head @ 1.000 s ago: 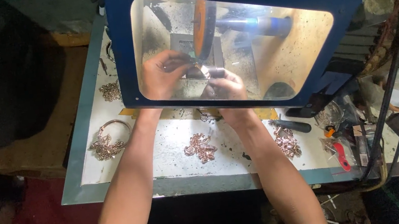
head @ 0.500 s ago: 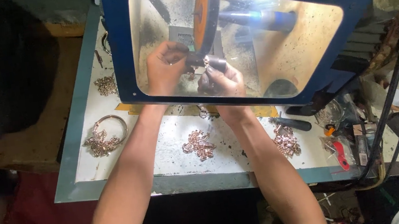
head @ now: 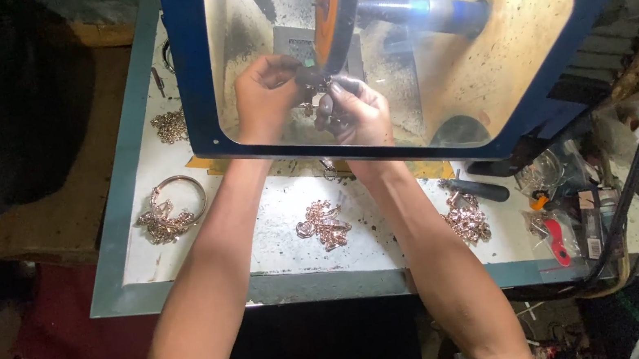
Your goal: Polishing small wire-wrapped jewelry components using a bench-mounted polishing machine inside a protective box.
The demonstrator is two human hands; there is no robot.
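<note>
A: Status on the hands?

B: Both are behind the clear shield (head: pixel 531 36) of the blue guard (head: pixel 193 64). Left hand (head: pixel 266 96) has its fingers curled tight on a small metal piece (head: pixel 315 83), pinching it. Right hand (head: pixel 356 113) is also closed, gripping the same piece from the other side.

A: Where's the piece relative to the wheel?

B: Just beside the lower edge of the orange wheel (head: pixel 334 9) (can't tell if it's actually touching). The blue-grey shaft (head: pixel 429 13) runs off to the right of the wheel.

A: The desk?

B: The white desk (head: pixel 278 242) carries copper-coloured chain clusters: one between the forearms (head: pixel 324 224), one by the right forearm (head: pixel 466 218), one with a bangle (head: pixel 167 212) on the left. Red-handled tool (head: pixel 555 237) far right.
</note>
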